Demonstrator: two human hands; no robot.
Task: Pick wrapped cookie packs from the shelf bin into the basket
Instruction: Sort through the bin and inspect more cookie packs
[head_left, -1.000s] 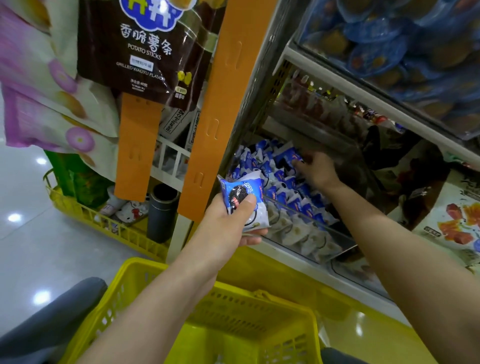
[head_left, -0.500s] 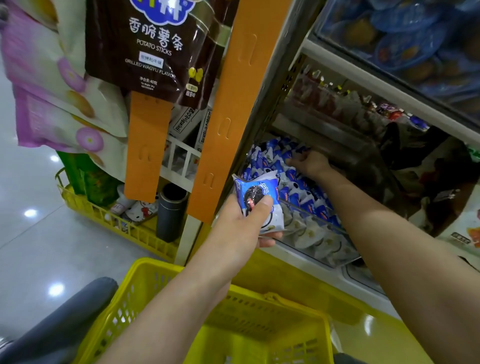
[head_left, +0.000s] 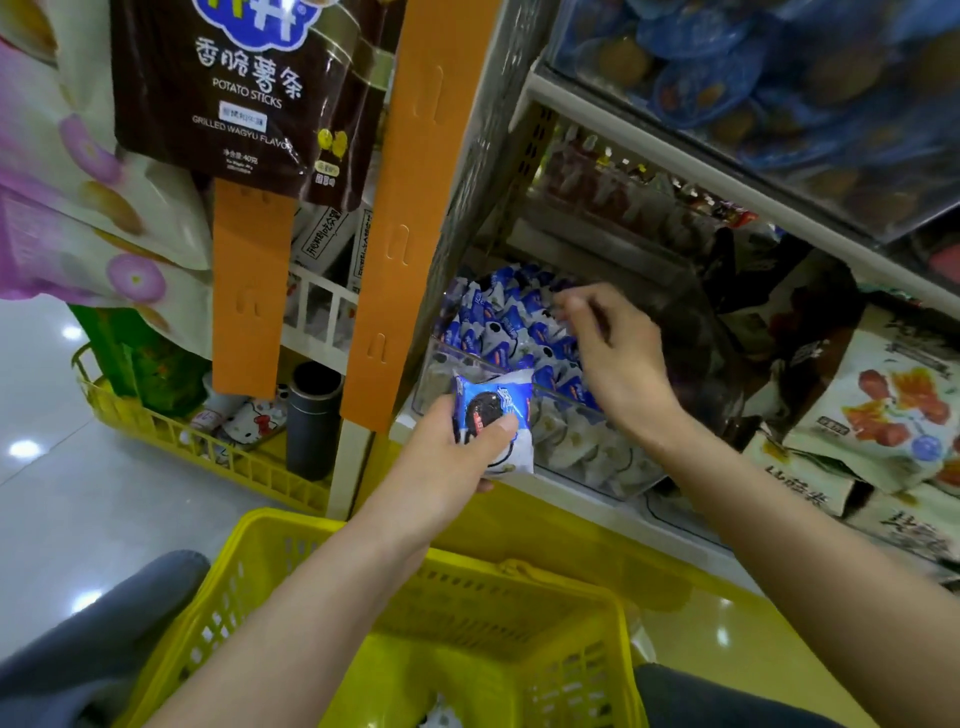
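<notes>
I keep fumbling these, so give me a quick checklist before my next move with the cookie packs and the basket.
1. Grip of left hand on cookie pack, thumb across its front: ok.
2. Held pack down in basket: not ok, it is up by the bin front.
3. Pack pinched in right hand: cannot tell, fingers blurred.
4. Stock of packs in bin: ok.
5. Room in basket: ok.

Both bare forearms reach up toward the bin (head_left: 587, 452). The left hand (head_left: 447, 460) grips a cookie pack (head_left: 489, 399) in front of the bin's wall. The right hand (head_left: 618, 364) hovers above the bin, fingers curled and blurred.
</notes>
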